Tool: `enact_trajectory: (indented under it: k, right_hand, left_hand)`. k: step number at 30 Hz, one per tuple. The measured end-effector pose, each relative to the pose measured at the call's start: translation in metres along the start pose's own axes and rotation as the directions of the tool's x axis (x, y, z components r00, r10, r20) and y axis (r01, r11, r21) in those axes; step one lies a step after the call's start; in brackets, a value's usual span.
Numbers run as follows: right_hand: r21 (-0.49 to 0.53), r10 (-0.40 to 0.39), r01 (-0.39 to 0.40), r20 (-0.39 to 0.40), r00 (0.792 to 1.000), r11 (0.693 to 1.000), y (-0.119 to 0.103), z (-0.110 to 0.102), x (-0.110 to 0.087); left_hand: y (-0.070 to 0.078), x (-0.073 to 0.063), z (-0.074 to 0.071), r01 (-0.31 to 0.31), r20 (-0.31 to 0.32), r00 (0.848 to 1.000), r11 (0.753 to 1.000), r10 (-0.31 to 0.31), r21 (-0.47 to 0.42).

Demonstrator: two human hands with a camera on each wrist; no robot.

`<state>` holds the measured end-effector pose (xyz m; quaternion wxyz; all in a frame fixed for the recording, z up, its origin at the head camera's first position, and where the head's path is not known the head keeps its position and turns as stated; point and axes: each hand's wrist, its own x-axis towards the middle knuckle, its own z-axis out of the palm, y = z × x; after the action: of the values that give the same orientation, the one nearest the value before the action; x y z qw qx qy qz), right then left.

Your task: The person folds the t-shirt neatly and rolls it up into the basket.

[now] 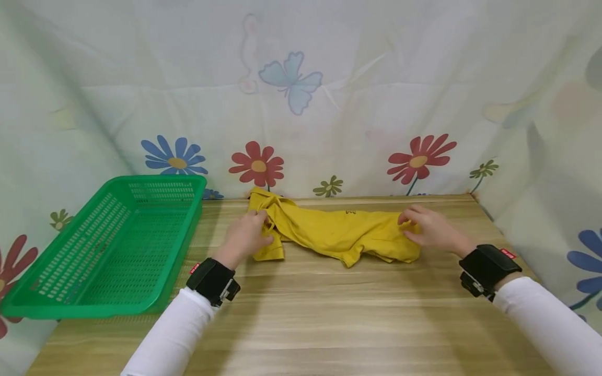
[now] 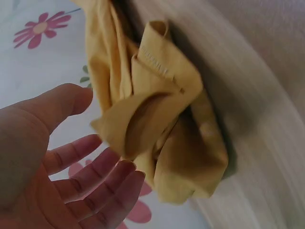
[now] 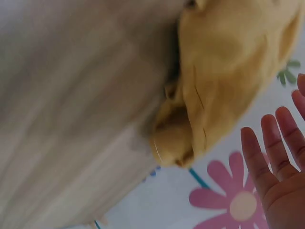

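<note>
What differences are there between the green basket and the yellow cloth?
The basket is green, while the cloth is yellow. The basket has a stiff, open shape; the cloth lies loose and wrinkled. In the head view, the basket is at left, the cloth near the middle. Both rest on the table.

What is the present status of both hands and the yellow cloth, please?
Left hand and right hand near opposite ends of yellow cloth, no grip seen. Cloth lies crumpled on table. Green basket at left, not between hands.
</note>
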<state>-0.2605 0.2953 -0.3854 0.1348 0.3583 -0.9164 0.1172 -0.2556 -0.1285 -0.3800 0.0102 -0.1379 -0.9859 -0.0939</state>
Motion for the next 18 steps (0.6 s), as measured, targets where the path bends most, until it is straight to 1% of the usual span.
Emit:
enact_trajectory:
  k: [3,6,11,15,18]
  right_hand:
    - [0.013,-0.01,0.01,0.05,0.999,1.0,-0.006,0.013,-0.008]
    - [0.004,-0.019,0.019,0.064,0.998,1.0,-0.007,0.025,-0.011]
    - [0.021,-0.055,0.054,0.057,0.997,0.998,-0.008,0.042,-0.016]
    - [0.025,-0.031,0.029,0.099,0.995,0.999,-0.011,0.053,-0.019]
    - [0.026,0.008,-0.011,0.125,0.992,1.0,-0.013,0.056,-0.019]
  left_hand:
    - [0.005,-0.001,0.008,-0.004,0.02,1.0,1.0,0.004,-0.008]
    - [0.006,-0.001,0.014,-0.027,-0.002,1.0,1.0,0.027,-0.006]
    - [0.006,-0.001,0.024,-0.061,-0.043,0.997,0.998,0.06,-0.015]
    - [0.004,-0.001,0.029,-0.074,-0.061,0.996,0.997,0.072,-0.029]
    - [0.001,0.0,0.032,-0.074,-0.053,0.996,0.997,0.073,-0.016]
